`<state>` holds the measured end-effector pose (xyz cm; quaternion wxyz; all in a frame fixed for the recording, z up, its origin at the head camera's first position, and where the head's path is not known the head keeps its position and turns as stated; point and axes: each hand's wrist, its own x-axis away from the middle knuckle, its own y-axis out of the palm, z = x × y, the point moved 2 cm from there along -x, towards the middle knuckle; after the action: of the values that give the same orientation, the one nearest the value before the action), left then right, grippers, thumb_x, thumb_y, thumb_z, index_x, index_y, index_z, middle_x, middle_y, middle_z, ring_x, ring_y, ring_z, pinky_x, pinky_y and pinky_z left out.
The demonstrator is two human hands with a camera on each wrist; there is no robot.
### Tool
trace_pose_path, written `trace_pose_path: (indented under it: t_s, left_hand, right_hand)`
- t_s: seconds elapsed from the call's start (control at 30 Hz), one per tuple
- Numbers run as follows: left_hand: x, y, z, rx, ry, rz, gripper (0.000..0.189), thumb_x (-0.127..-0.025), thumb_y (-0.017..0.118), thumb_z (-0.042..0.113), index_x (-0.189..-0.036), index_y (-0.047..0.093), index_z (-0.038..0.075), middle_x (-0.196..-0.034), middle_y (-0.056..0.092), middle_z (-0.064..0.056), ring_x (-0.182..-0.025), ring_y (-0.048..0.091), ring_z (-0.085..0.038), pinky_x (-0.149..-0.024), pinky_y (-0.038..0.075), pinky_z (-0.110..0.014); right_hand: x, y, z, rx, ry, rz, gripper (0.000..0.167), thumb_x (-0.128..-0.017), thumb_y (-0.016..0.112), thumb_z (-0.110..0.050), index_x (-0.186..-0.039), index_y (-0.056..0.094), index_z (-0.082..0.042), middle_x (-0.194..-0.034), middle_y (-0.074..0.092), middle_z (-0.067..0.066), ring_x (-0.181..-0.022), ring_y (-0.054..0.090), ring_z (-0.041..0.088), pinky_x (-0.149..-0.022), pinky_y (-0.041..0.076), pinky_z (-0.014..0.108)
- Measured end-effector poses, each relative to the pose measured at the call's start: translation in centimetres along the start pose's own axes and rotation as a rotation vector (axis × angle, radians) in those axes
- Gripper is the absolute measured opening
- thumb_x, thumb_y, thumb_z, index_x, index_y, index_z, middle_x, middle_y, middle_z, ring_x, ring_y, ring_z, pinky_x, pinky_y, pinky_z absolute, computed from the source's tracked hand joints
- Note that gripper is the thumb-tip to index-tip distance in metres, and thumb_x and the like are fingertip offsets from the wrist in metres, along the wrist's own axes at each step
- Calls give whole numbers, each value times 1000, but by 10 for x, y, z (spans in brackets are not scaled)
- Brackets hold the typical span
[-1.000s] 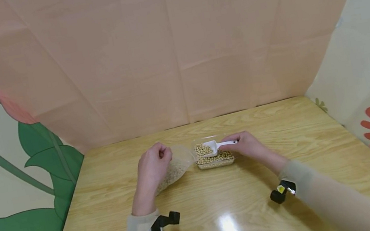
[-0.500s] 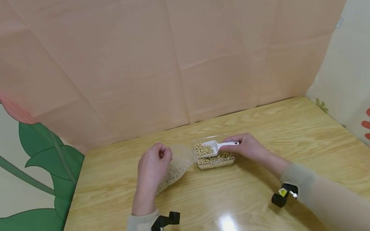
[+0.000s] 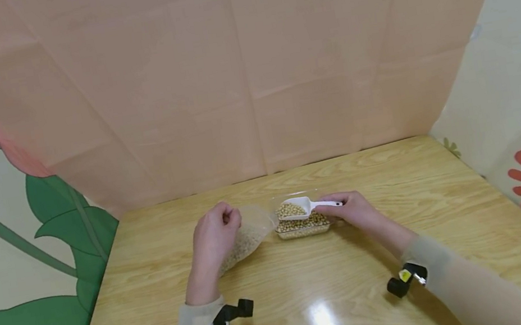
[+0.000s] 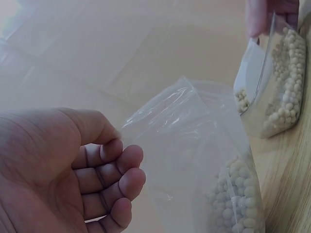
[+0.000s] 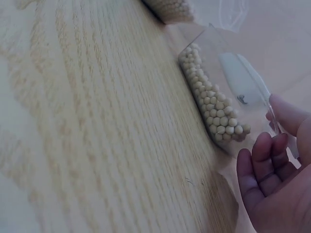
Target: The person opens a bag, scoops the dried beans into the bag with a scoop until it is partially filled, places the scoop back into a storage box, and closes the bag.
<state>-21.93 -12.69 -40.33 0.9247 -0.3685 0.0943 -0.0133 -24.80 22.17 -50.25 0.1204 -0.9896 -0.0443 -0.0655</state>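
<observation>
as the scoop (image 3: 306,206) has lifted slightly: heaped beans (image 3: 291,210) ride in it over the box (image 3: 304,233); the dig looks done.
right hand (image 3: 356,208): pinches the scoop's handle.
left hand (image 3: 214,237): pinches the bag's edge.
bag (image 3: 246,240): just left of the box, part full, unchanged.

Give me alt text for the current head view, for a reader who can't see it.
A person's right hand holds a white scoop of pale round beans over a clear container of more beans on a wood-grain table. Beside the container, the left hand holds a clear bag of similar beans.
</observation>
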Motion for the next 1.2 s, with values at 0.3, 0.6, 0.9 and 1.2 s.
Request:
trace_pose_path:
  t_s: [0.3, 0.6, 0.9, 1.2]
  left_hand:
    - [2, 1, 0, 6, -14, -8, 23, -111, 59, 20, -91, 67, 14, -73, 58, -3, -59, 47, -20, -62, 42, -38]
    - [1, 2, -1, 7, -10, -18, 22, -112, 59, 20, -93, 68, 14, -75, 59, -3, -59, 48, -20, -62, 42, -38]
    - [1, 3, -2, 7, -8, -24, 22, -112, 59, 21, -93, 68, 14, -74, 59, -3, -58, 48, -20, -61, 42, -38]
    - [0, 2, 0, -4, 3, -10, 21, -110, 60, 20, -92, 69, 14, -75, 60, -2, -60, 50, -20, -62, 43, -38]
  right_hand:
    - [7, -7, -3, -60, -4, 16, 50, -97, 88, -35, -136, 77, -5, -95, 75, 8, -89, 65, 16, -80, 55, 31]
    - [18, -14, -16, -28, -12, 8, 54, -99, 86, -38, -141, 74, -6, -130, 77, 2, -116, 71, 33, -104, 54, 46]
    - [24, -14, -30, -16, -27, -1, 51, -99, 85, -41, -137, 76, -8, -96, 74, 6, -97, 68, 23, -102, 50, 48]
    - [31, 1, -51, 19, -32, -38, 50, -97, 86, -43, -134, 78, -11, -101, 74, 16, -108, 67, 38, -104, 44, 48]
